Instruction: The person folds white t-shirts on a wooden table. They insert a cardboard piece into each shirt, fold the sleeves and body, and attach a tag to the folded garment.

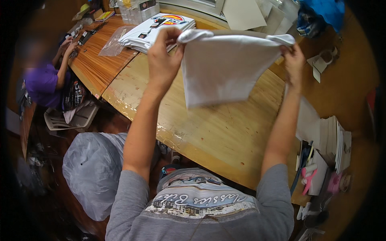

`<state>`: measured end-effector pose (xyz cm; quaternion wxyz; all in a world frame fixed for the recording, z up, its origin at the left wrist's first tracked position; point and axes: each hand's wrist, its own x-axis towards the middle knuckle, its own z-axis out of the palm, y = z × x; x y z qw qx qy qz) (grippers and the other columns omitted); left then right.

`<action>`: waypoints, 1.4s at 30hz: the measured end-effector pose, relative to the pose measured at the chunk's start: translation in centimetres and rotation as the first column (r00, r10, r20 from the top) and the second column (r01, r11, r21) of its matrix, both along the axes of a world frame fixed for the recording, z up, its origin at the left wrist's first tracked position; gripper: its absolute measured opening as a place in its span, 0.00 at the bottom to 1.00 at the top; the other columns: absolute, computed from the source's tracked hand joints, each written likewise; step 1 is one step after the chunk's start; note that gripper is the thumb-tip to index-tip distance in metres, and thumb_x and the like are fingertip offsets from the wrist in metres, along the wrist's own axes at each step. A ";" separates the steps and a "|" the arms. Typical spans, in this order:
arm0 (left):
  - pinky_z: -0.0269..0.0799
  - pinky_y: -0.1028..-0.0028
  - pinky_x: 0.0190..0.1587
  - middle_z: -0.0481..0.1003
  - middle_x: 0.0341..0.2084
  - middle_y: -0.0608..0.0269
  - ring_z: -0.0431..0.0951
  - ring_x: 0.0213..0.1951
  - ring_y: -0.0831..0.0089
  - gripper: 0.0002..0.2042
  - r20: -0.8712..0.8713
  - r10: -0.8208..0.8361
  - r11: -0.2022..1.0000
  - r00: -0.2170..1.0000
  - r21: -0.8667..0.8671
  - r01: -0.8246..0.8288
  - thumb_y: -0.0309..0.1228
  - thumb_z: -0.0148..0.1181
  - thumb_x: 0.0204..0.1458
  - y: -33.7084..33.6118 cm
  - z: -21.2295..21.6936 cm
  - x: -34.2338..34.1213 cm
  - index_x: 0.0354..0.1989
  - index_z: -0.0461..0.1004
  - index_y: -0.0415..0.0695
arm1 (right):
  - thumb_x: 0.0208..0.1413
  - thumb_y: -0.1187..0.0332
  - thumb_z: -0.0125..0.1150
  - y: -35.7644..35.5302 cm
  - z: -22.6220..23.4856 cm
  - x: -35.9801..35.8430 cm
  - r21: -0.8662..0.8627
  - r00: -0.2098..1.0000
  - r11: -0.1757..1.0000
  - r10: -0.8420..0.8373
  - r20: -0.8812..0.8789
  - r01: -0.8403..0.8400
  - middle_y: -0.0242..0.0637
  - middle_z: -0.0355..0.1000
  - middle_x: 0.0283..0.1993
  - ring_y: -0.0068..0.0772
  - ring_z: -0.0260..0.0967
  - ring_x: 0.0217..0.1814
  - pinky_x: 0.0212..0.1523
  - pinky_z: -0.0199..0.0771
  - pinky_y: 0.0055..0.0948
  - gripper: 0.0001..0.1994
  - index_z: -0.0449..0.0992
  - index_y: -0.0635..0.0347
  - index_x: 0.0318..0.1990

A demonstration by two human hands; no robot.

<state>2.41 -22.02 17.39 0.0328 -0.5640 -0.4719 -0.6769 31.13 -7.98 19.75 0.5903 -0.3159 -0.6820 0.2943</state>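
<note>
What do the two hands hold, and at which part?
Left hand and right hand hold a folded white cloth by its two upper corners.

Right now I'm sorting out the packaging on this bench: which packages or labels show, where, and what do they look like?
Stack of folded white garments: far end of the table, beyond the left hand; top one carries a rectangular white label with a red, yellow and blue emblem.
Clear plastic bag: left of that stack, flat, empty-looking.
Clear boxes: behind the stack, small dark labels.
No screens or signs seen.
</note>
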 end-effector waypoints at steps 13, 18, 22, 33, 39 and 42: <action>0.66 0.69 0.34 0.67 0.26 0.56 0.69 0.32 0.59 0.09 -0.442 -0.603 0.703 0.664 -0.688 0.181 0.17 0.49 0.33 -15.3 -15.8 2.1 0.26 0.67 0.40 | 0.36 0.80 0.51 -25.1 -19.2 8.6 0.038 0.606 0.991 0.047 0.794 -0.127 0.41 0.69 0.35 0.41 0.67 0.42 0.43 0.66 0.34 0.09 0.71 0.61 0.29; 0.66 0.71 0.32 0.69 0.24 0.55 0.70 0.29 0.59 0.09 -0.157 -0.489 0.542 0.858 -0.825 0.159 0.17 0.49 0.39 -16.3 -14.4 1.4 0.32 0.67 0.38 | 0.41 0.80 0.50 -25.8 -19.9 9.5 -0.283 0.786 0.937 0.016 0.618 0.204 0.41 0.67 0.32 0.35 0.67 0.34 0.35 0.67 0.28 0.10 0.68 0.62 0.35; 0.66 0.73 0.28 0.70 0.19 0.55 0.72 0.24 0.66 0.12 0.004 -0.132 0.545 0.991 -0.835 0.076 0.24 0.58 0.40 -9.5 -16.4 1.5 0.35 0.67 0.37 | 0.43 0.79 0.54 -19.5 -23.0 8.2 -0.532 0.937 0.775 -0.233 0.261 0.341 0.36 0.68 0.29 0.23 0.65 0.26 0.27 0.66 0.20 0.11 0.67 0.64 0.37; 0.65 0.72 0.23 0.70 0.15 0.57 0.69 0.18 0.68 0.18 -0.127 -0.105 0.589 0.986 -0.807 -0.041 0.24 0.62 0.35 -5.4 -17.5 2.2 0.38 0.66 0.39 | 0.43 0.76 0.56 -15.4 -20.7 4.6 0.021 0.688 0.877 -0.391 0.611 0.480 0.40 0.67 0.24 0.37 0.66 0.23 0.26 0.67 0.31 0.18 0.63 0.58 0.45; 0.67 0.71 0.25 0.71 0.18 0.56 0.72 0.20 0.64 0.18 0.017 -0.233 0.552 0.972 -0.821 0.147 0.26 0.59 0.39 -5.5 -16.9 9.0 0.41 0.65 0.41 | 0.49 0.59 0.51 -14.6 -17.1 -0.8 -0.304 0.606 0.779 -0.120 0.787 0.549 0.53 0.68 0.32 0.55 0.67 0.33 0.32 0.66 0.43 0.22 0.57 0.56 0.50; 0.68 0.70 0.27 0.71 0.19 0.57 0.73 0.23 0.63 0.24 -0.066 -0.243 0.604 0.968 -0.791 0.098 0.27 0.61 0.36 -4.6 -17.2 11.8 0.45 0.62 0.40 | 0.47 0.54 0.52 -13.5 -18.1 -3.2 -0.273 0.543 0.779 -0.102 0.833 0.565 0.55 0.67 0.33 0.54 0.67 0.34 0.34 0.67 0.42 0.29 0.53 0.58 0.53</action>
